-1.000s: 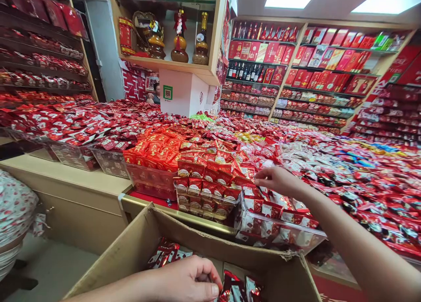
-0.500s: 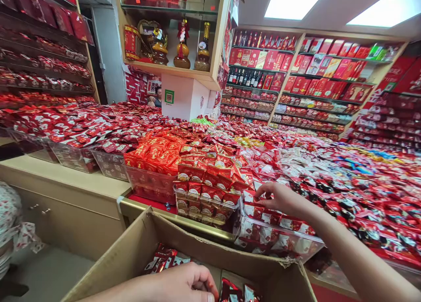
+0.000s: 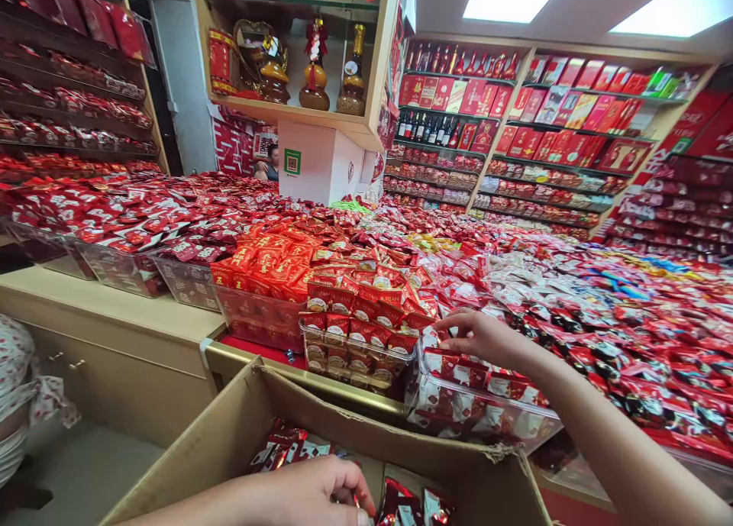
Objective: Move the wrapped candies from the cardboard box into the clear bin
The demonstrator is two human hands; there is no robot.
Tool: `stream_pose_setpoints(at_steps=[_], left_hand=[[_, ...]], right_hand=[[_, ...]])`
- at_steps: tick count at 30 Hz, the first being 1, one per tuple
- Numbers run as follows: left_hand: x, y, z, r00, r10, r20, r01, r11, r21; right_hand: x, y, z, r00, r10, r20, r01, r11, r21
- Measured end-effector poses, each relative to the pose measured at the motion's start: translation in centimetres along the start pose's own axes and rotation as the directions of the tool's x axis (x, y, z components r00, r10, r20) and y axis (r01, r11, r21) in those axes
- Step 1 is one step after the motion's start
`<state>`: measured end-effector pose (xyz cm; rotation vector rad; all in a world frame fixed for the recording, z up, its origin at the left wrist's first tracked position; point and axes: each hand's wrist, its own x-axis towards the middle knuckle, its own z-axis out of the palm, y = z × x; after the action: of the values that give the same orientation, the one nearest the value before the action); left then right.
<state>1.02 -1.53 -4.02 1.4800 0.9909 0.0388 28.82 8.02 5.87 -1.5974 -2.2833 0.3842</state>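
My left hand (image 3: 332, 492) is low inside an open cardboard box (image 3: 188, 453), its fingers curled over red and white packets (image 3: 401, 503); a bit of shiny wrapper shows at the fingertips, too small to make out. My right hand (image 3: 478, 337) reaches over the left end of a clear bin (image 3: 486, 408) of red and white packets, its fingers bent down onto a packet (image 3: 440, 362) at the corner. Whether those fingers grip it is unclear. Just left stands a clear bin (image 3: 355, 362) stacked with red and gold packets (image 3: 378, 301).
More packet-filled bins (image 3: 257, 312) line the counter's brass edge (image 3: 337, 395). A display cabinet (image 3: 298, 114) with gourd bottles hangs above. At the lower left is a person's patterned garment (image 3: 34, 388) beside drawers (image 3: 114, 358). Another person (image 3: 272, 163) sits far back.
The view has shifted slightly. My right hand has moved a little left and down at the corner of the bin. My left hand stays in the box, with a shiny wrapper now showing at its fingers.
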Motion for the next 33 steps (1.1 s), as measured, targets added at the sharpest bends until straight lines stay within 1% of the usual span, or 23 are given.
stream_pose_setpoints(at_steps=[2, 5, 8, 10, 12, 13, 14, 15, 16, 17, 18, 19, 21, 23, 25, 27, 28, 30, 33], left_hand=[[0.0, -0.1, 0.0, 1.000, 0.012, 0.002, -0.012, 1.000, -0.019], [0.1, -0.3, 0.0, 1.000, 0.009, 0.007, -0.009, 1.000, -0.029], [0.4, -0.4, 0.0, 1.000, 0.018, -0.002, -0.018, 0.998, -0.055], [0.5, -0.3, -0.1, 0.998, 0.053, -0.029, -0.056, 0.991, -0.121], [0.5, 0.1, -0.5, 0.993, 0.098, -0.061, -0.110, 0.964, -0.244], [0.4, 0.5, -0.7, 0.989, 0.125, -0.075, -0.143, 0.935, -0.326], [0.2, 1.0, -0.9, 0.984, 0.154, -0.093, -0.179, 0.894, -0.411], [-0.1, 1.6, -1.1, 0.975, 0.185, -0.125, -0.223, 0.844, -0.488], [-0.5, 2.2, -1.2, 0.964, 0.207, -0.167, -0.266, 0.792, -0.549], [-0.8, 2.9, -1.3, 0.947, 0.226, -0.227, -0.318, 0.746, -0.584], [-1.1, 3.5, -1.4, 0.924, 0.236, -0.301, -0.375, 0.711, -0.595], [-1.4, 4.1, -1.4, 0.901, 0.237, -0.364, -0.419, 0.693, -0.586], [-1.6, 4.9, -1.4, 0.843, 0.255, -0.474, -0.506, 0.675, -0.537], [-1.6, 5.0, -1.4, 0.806, 0.272, -0.526, -0.558, 0.645, -0.522], [-1.4, 4.8, -1.5, 0.806, 0.258, -0.533, -0.564, 0.610, -0.557], [-1.1, 4.3, -1.7, 0.829, 0.214, -0.516, -0.529, 0.596, -0.604], [-1.0, 4.1, -1.8, 0.839, 0.189, -0.510, -0.511, 0.598, -0.618], [-0.7, 3.8, -2.0, 0.843, 0.152, -0.516, -0.494, 0.600, -0.630], [-0.4, 3.5, -1.9, 0.844, 0.141, -0.518, -0.496, 0.573, -0.652]], right_hand=[[0.0, 0.4, -0.3, 0.996, 0.029, -0.082, -0.027, 0.999, 0.027], [0.4, 1.6, -0.8, 0.972, 0.103, -0.212, -0.100, 0.995, 0.025], [0.6, 2.2, -1.4, 0.956, 0.134, -0.261, -0.135, 0.991, 0.013], [-0.1, 1.3, -1.5, 0.943, 0.139, -0.303, -0.142, 0.990, 0.015], [-1.7, -1.1, -0.9, 0.927, 0.136, -0.351, -0.119, 0.990, 0.071], [-2.8, -2.7, -0.1, 0.921, 0.130, -0.367, -0.082, 0.986, 0.145], [-4.0, -4.4, 0.9, 0.933, 0.114, -0.343, -0.024, 0.967, 0.255], [-5.1, -6.0, 2.1, 0.965, 0.084, -0.247, 0.008, 0.937, 0.350], [-6.1, -7.6, 3.5, 0.988, 0.057, -0.141, 0.009, 0.903, 0.429], [-6.8, -8.9, 5.0, 0.997, 0.047, -0.060, -0.011, 0.872, 0.489], [-7.3, -9.8, 6.4, 0.999, 0.002, 0.045, -0.027, 0.831, 0.556], [-7.5, -10.4, 7.7, 0.996, -0.031, 0.081, -0.027, 0.778, 0.628], [-7.1, -10.8, 9.6, 0.995, -0.058, 0.086, -0.028, 0.652, 0.758], [-6.4, -10.4, 10.7, 0.996, -0.028, 0.084, -0.057, 0.519, 0.853], [-5.7, -9.7, 11.1, 0.993, 0.008, 0.119, -0.111, 0.414, 0.904], [-5.6, -9.2, 11.2, 0.990, 0.031, 0.141, -0.142, 0.353, 0.925], [-5.7, -9.1, 11.2, 0.990, 0.042, 0.137, -0.143, 0.334, 0.932], [-6.1, -9.1, 11.1, 0.989, 0.068, 0.129, -0.144, 0.303, 0.942], [-6.7, -9.3, 10.8, 0.985, 0.112, 0.135, -0.162, 0.284, 0.945]])
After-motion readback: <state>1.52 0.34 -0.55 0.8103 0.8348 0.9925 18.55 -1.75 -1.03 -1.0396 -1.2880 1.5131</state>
